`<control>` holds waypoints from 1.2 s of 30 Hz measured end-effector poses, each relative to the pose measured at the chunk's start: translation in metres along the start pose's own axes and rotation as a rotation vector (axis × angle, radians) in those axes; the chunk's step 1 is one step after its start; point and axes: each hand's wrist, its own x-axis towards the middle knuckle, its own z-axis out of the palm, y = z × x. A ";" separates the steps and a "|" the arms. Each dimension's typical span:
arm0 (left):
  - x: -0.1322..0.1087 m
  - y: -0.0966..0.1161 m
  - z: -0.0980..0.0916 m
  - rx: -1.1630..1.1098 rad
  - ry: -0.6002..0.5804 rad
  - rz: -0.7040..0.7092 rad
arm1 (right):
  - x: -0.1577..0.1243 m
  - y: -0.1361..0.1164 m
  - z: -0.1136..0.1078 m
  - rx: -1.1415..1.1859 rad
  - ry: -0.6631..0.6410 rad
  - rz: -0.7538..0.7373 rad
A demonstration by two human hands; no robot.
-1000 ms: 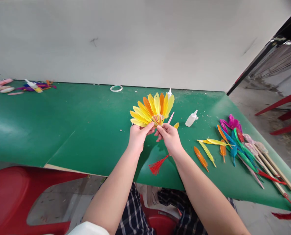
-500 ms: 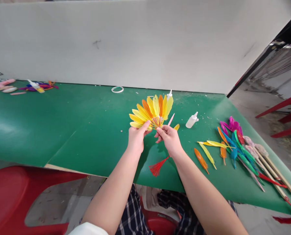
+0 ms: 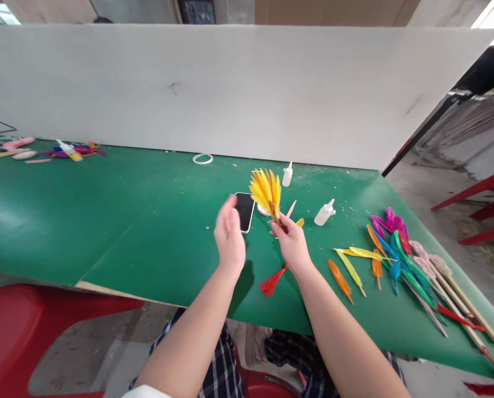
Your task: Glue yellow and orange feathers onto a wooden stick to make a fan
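Observation:
My right hand (image 3: pixel 292 237) grips a yellow and orange feather fan (image 3: pixel 265 190) at its base, between thumb and fingers. The fan is turned partly edge-on, so its feathers overlap in a narrow bunch. Left of it, my left hand (image 3: pixel 229 232) is raised with nothing in it, its fingers stretched out and slightly smeared by motion. Beside those fingers a phone (image 3: pixel 245 210) lies on the table. A red tassel (image 3: pixel 271 283) shows below my right hand; where its cord ends is hidden. A pale pink stick (image 3: pixel 291 208) lies behind that hand.
On the green table (image 3: pixel 147 243), two white glue bottles (image 3: pixel 325 213) stand or lie beyond my hands. Loose feathers (image 3: pixel 340 279) and several tasselled sticks (image 3: pixel 458 287) lie at the right. A white ring (image 3: pixel 202 159) sits near the white partition (image 3: pixel 230 94). A red stool (image 3: pixel 14 337) is at left.
My left hand has let go of the feather fan and moved slightly left. The fan, spread towards me before, has turned edge-on in my right hand. The phone has come into view.

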 end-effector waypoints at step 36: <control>-0.004 -0.012 0.008 -0.127 -0.445 -0.451 | -0.003 -0.020 -0.002 0.522 0.055 0.151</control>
